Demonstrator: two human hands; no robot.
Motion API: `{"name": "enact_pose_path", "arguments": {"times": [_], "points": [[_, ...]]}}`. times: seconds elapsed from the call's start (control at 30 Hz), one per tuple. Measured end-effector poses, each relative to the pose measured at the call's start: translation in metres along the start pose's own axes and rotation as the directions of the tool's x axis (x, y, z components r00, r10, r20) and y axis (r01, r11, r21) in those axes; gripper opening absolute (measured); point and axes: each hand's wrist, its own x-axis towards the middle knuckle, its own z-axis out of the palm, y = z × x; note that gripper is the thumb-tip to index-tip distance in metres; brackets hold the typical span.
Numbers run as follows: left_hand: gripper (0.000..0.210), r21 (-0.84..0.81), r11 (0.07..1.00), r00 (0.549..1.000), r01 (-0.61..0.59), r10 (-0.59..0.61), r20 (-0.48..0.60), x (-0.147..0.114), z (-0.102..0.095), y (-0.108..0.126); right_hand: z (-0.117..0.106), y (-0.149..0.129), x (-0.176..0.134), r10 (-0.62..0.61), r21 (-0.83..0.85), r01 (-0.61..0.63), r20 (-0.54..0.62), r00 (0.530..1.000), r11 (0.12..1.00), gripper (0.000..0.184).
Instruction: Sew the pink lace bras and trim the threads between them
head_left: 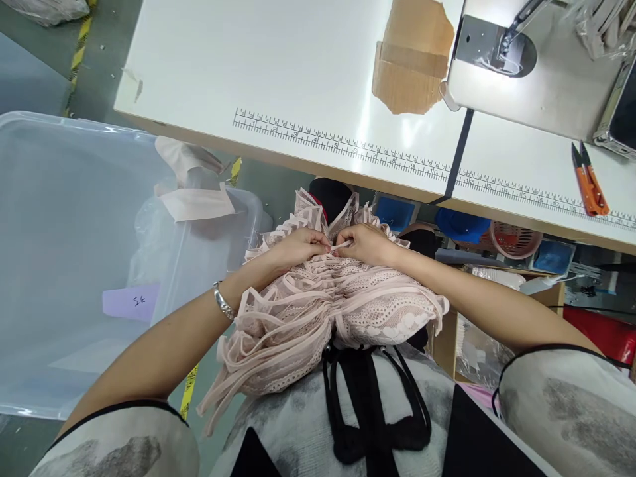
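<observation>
A thick bundle of pale pink lace garments (pixel 382 305), which look like bras, lies across my lap below the table edge. At its far part, my left hand (pixel 304 246) pinches a thin pink strip of the fabric between thumb and fingers. Just to the right, my right hand (pixel 365 244) is closed on the same strip, a short stretch of which shows between the two hands. Gathered folds and loose straps hang down at the bundle's near left side. What lies under my fingers is hidden.
A white table (pixel 278 59) with a printed ruler carries torn cardboard (pixel 412 59), a sewing machine's plate (pixel 497 46) and orange thread snips (pixel 589 182). At left stands a clear plastic bin (pixel 64 218) with beige fabric pieces (pixel 199 202) over its rim. Baskets (pixel 514 238) sit under the table.
</observation>
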Motion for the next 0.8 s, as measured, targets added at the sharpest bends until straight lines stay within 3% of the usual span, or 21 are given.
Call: {"name": "enact_pose_path", "arguments": {"times": [0.2, 0.8], "points": [[0.023, 0.028, 0.999, 0.999, -0.036, 0.036, -0.014, 0.002, 0.002, 0.001, 0.001, 0.001, -0.003, -0.034, -0.03, 0.034, -0.002, 0.999, 0.999, 0.012], [0.025, -0.002, 0.999, 0.999, -0.036, 0.036, -0.004, 0.003, 0.001, -0.003, 0.001, 0.01, 0.003, -0.05, 0.088, 0.043, 0.077, 0.996, 0.995, 0.013]]}}
